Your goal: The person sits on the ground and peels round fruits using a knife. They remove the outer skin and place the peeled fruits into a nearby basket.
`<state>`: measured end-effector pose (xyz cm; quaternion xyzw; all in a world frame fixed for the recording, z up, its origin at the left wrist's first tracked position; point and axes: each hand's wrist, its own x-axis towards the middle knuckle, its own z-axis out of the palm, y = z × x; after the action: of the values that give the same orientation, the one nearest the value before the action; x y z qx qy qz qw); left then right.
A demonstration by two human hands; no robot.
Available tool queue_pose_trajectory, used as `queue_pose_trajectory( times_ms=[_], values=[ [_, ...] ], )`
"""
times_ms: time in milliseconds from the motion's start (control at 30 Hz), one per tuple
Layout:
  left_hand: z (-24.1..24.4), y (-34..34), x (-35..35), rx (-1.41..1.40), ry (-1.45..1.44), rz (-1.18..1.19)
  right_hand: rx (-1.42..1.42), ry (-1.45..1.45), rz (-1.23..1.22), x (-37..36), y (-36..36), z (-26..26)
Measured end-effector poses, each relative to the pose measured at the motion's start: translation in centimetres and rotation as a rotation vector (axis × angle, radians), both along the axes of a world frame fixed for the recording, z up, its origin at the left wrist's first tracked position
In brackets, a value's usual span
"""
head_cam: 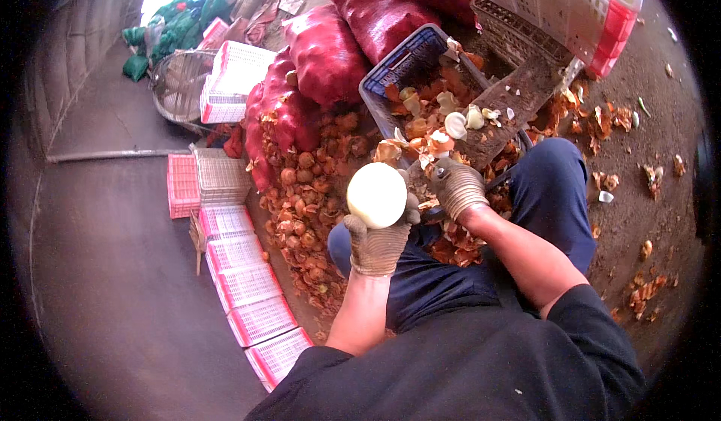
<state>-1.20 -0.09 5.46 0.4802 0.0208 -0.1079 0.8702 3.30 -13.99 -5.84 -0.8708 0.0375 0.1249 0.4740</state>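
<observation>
My left hand (381,243), in a ribbed work glove, holds a large peeled onion (377,195), pale and smooth, from beneath. My right hand (459,187), gloved the same way, is beside it with fingers curled; whatever they may grip is hidden. Pieces of onion skin (436,146) are just beyond the right hand's fingers. Before me stands a blue plastic crate (369,91) with onion skins in it. A worn wooden plank (515,108) lies across the crate, bearing pale onion scraps (475,118).
Unpeeled onions (298,224) are heaped at left, beside red mesh sacks (324,55). White-and-red plastic crates (248,286) line the left side. Stacked crates (563,15) stand at upper right. Skins (611,122) litter the dirt floor (636,241). A wire basket (163,102) stands farther off.
</observation>
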Motion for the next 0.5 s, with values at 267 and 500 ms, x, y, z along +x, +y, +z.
queue_pose_trajectory(
  times_ms=[267,500],
  values=[
    [-4.5,2.6,-0.6,0.054,0.039,-0.057,-0.037,-0.036,0.061,-0.4,0.2,0.0],
    [-5.2,1.9,-0.4,0.118,0.091,0.084,0.013,-0.097,0.095,-1.8,0.8,1.8]
  ],
)
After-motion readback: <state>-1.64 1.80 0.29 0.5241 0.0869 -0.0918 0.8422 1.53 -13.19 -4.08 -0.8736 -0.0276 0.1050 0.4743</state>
